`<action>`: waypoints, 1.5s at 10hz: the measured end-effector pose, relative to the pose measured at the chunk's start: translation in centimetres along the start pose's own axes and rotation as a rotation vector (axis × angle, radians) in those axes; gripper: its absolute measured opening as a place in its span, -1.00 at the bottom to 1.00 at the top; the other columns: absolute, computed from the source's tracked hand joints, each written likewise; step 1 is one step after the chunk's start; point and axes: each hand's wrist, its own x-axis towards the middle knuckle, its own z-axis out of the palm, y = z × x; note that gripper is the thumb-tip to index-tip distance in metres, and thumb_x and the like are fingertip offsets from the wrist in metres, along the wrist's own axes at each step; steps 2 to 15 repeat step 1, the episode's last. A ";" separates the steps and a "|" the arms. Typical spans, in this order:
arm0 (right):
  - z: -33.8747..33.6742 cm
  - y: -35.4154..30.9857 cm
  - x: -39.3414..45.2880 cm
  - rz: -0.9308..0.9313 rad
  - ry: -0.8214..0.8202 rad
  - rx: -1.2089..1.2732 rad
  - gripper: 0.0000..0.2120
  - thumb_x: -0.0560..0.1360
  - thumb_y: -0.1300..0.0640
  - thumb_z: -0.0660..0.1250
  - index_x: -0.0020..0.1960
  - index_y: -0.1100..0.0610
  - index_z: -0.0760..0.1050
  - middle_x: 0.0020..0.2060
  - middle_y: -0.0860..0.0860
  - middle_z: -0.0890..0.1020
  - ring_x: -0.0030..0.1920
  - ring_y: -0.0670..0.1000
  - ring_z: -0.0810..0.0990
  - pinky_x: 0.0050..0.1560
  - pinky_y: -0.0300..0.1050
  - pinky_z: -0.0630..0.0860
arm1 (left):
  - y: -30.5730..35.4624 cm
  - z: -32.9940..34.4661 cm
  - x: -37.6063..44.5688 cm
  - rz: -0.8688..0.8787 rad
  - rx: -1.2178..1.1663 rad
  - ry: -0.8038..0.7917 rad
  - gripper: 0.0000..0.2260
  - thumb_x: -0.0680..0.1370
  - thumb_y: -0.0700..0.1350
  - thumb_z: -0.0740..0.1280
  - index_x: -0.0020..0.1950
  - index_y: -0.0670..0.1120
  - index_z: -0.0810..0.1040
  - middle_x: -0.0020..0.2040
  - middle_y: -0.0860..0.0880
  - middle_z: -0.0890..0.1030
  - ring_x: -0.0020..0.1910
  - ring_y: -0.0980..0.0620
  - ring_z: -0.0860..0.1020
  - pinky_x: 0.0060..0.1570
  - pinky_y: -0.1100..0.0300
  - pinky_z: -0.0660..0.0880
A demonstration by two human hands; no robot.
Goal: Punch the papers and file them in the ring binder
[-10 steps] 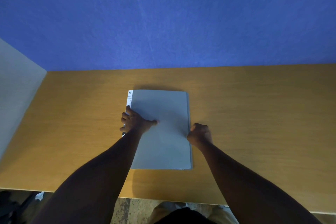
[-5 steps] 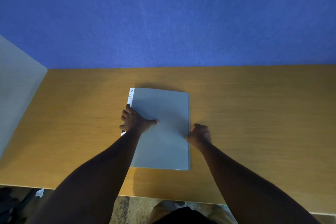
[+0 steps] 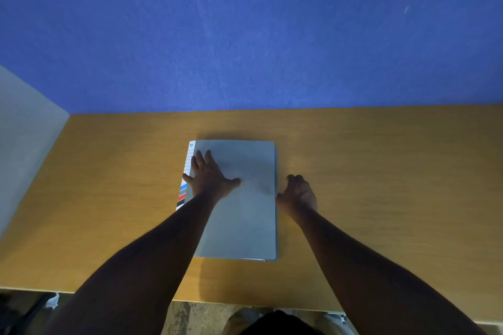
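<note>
A grey binder (image 3: 245, 226) lies closed and flat on the wooden desk (image 3: 381, 185), its long side running away from me. A white index strip (image 3: 186, 171) with blue, red and black tabs sticks out along its left edge. My left hand (image 3: 209, 177) lies flat on the cover near the left edge, fingers spread and straight. My right hand (image 3: 298, 193) sits at the binder's right edge with curled fingers on the desk, the thumb side touching the cover's edge. Papers show as a thin white sliver at the binder's near edge. No punch is in view.
A blue wall (image 3: 245, 35) rises behind the desk. A pale grey panel (image 3: 24, 139) stands at the desk's left end. The desk's front edge (image 3: 245, 304) runs just above my lap, with floor below.
My left hand has opened from a curled grip at the left edge to lie flat on the cover. My right hand has slipped off the right edge onto the desk.
</note>
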 end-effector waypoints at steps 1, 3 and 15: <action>-1.0 0.3 -0.2 -0.086 0.086 -0.032 -0.59 0.55 0.07 0.27 0.36 0.16 0.37 0.26 0.06 0.45 0.28 0.08 0.41 0.14 -0.04 0.46 | 1.3 0.2 -0.2 0.104 0.028 0.050 -0.01 0.42 0.38 0.35 0.62 -0.06 -0.04 0.64 -0.09 -0.10 0.61 -0.11 -0.10 0.47 -0.32 -0.02; -1.0 0.3 -0.2 -0.086 0.086 -0.032 -0.59 0.55 0.07 0.27 0.36 0.16 0.37 0.26 0.06 0.45 0.28 0.08 0.41 0.14 -0.04 0.46 | 1.3 0.2 -0.2 0.104 0.028 0.050 -0.01 0.42 0.38 0.35 0.62 -0.06 -0.04 0.64 -0.09 -0.10 0.61 -0.11 -0.10 0.47 -0.32 -0.02; -1.0 0.3 -0.2 -0.086 0.086 -0.032 -0.59 0.55 0.07 0.27 0.36 0.16 0.37 0.26 0.06 0.45 0.28 0.08 0.41 0.14 -0.04 0.46 | 1.3 0.2 -0.2 0.104 0.028 0.050 -0.01 0.42 0.38 0.35 0.62 -0.06 -0.04 0.64 -0.09 -0.10 0.61 -0.11 -0.10 0.47 -0.32 -0.02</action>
